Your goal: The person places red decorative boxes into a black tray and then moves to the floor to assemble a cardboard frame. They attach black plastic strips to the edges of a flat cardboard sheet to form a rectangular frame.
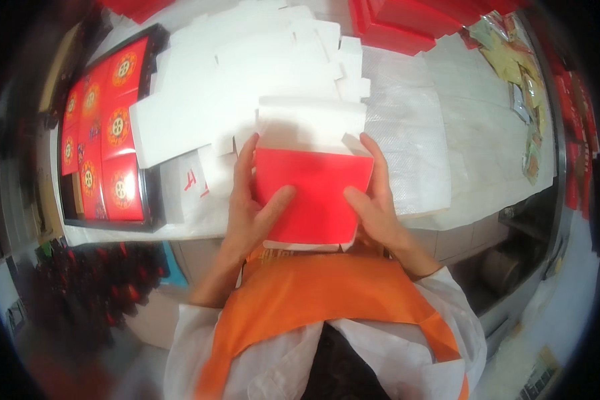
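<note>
Between my hands is a red cardboard box (pixel 313 197) with its white inner flap raised at the far end. My left hand (pixel 257 197) grips its left side, the thumb lying on the red face. On the right side my right hand (pixel 373 200) holds it the same way, thumb on top and fingers along the edge. A white edge shows at the near end of the box. Just beyond it lies a spread pile of flat white box blanks (pixel 247 73). What the fingers do underneath is hidden.
At the left, a dark-rimmed tray (pixel 155 193) holds several red boxes with round gold designs (pixel 118 127). Red boxes (pixel 407 23) stand at the far right of the white-covered table (pixel 410 147). Small packets (pixel 530 100) lie along the right edge. Dark red items (pixel 107 287) sit low at left.
</note>
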`<state>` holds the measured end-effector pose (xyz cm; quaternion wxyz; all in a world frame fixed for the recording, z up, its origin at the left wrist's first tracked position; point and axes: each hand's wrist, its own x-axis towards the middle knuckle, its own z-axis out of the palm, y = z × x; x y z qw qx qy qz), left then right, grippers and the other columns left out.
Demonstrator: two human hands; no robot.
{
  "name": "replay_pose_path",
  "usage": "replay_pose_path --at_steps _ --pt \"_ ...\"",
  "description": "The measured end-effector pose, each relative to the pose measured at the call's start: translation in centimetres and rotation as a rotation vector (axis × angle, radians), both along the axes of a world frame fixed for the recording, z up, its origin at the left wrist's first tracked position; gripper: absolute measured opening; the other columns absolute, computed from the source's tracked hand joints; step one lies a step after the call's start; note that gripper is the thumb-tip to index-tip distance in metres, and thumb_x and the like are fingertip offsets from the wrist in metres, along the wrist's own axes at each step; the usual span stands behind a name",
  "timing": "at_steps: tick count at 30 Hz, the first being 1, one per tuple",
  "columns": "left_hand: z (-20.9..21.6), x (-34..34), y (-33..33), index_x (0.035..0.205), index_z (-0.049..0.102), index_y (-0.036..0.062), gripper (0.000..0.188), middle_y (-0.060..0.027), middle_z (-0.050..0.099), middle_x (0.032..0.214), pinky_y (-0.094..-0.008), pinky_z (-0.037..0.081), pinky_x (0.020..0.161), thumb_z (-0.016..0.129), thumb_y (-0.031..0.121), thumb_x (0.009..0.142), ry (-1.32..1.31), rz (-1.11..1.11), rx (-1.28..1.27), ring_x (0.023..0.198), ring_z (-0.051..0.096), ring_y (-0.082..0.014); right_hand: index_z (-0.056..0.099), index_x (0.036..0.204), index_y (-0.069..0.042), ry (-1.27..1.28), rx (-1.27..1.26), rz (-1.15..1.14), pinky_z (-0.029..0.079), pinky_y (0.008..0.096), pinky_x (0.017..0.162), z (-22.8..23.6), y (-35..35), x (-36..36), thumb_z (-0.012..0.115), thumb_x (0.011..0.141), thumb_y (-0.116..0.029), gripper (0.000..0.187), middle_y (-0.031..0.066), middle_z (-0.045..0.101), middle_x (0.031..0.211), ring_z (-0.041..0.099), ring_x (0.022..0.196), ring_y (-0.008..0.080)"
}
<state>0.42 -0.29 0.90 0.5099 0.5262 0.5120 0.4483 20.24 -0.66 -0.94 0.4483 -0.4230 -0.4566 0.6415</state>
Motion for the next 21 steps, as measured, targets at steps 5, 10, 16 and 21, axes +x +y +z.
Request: replay_pose_path --at_steps 5,10,16,21 --pt "-2.5 -0.4 -3.4 0.119 0.039 0.0055 0.036 -0.0078 0.047 0.117 -0.0267 0.041 0.084 0.05 0.004 0.086 -0.136 0.043 -0.248 0.099 0.049 -0.0147 0.039 0.12 -0.001 -0.22 0.105 0.125 0.029 0.0324 0.097 -2.2 -1.7 0.4 0.037 0.093 -0.019 0.032 0.0158 0.029 0.132 0.035 0.117 0.0208" --pt "-5.0 -1.2 -4.5 0.099 0.047 0.0025 0.012 -0.0073 0.053 0.106 -0.0259 0.039 0.084 0.048 0.005 0.087 0.016 0.086 -0.201 0.095 0.051 -0.0153 0.043 0.106 0.0 -0.146 0.081 0.014 0.031 0.0335 0.095 -3.6 -2.3 -0.2 0.031 0.094 -0.016 0.023 0.0192 0.039 0.124 0.041 0.113 0.0232" --pt "-4.0 1.4 -3.6 0.099 0.04 0.003 0.023 -0.0086 0.053 0.093 -0.028 0.041 0.083 0.054 -0.002 0.081 -0.242 0.33 0.066 0.091 0.052 -0.0158 0.036 0.105 0.0 0.23 0.019 -0.285 0.039 0.0327 0.09 -3.6 -2.1 -2.5 0.035 0.091 -0.004 0.014 0.0192 0.052 0.108 0.048 0.106 0.021" --pt "-1.9 1.1 -2.4 0.1 0.039 0.0034 0.029 -0.0082 0.052 0.093 -0.027 0.042 0.081 0.057 -0.004 0.078 -0.108 0.228 -0.089 0.089 0.051 -0.0146 0.035 0.105 0.0 0.286 -0.003 -0.248 0.041 0.0324 0.087 -2.8 -2.2 -2.4 0.038 0.091 -0.01 0.017 0.0173 0.051 0.106 0.049 0.099 0.0186"
